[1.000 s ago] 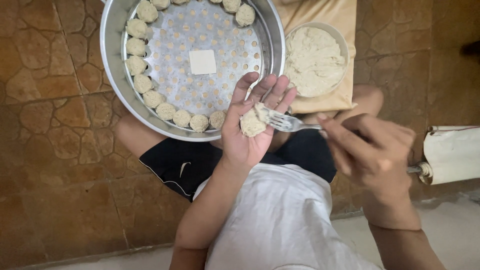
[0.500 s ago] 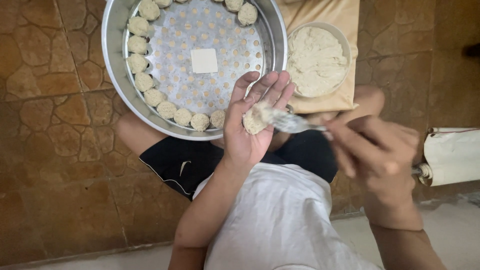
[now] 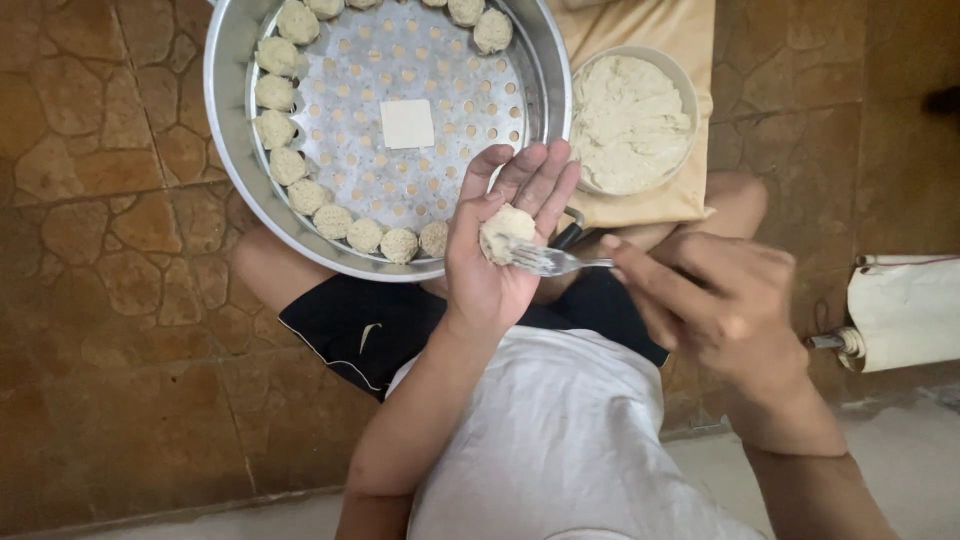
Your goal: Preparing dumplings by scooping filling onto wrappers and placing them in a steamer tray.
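Lowest in the frame, the person's white shirt and black shorts fill the bottom centre, both forearms rising from them toward the middle. The right hand (image 3: 715,300), at centre right, has its fingers closed round the handle of a thin metal fork (image 3: 550,262). The fork lies nearly level across the frame, its long axis running left to right, handle in the right hand and tines pointing left. The tines press into a small pale lump of dough filling (image 3: 506,232) that sits in the cupped palm of the left hand (image 3: 500,250), at the centre of the frame. That hand is turned palm up, fingers spread and gently curled but not gripping, so that it seems to serve as a bowl-shaped rest against which the fork can push the lump.

Just beyond the left fingertips, in the upper left and centre, a wide round perforated metal steamer tray (image 3: 225,120) rests on the person's knees above the brown stone-patterned floor (image 3: 100,300). Small pale dough balls (image 3: 365,235) line its rim side by side, with a white paper square (image 3: 407,123) at the middle. In the upper right centre, a round bowl of pale filling paste (image 3: 630,120) sits on a tan cloth (image 3: 660,30), near the fork hand. At the right edge lies a cream roll (image 3: 905,310).
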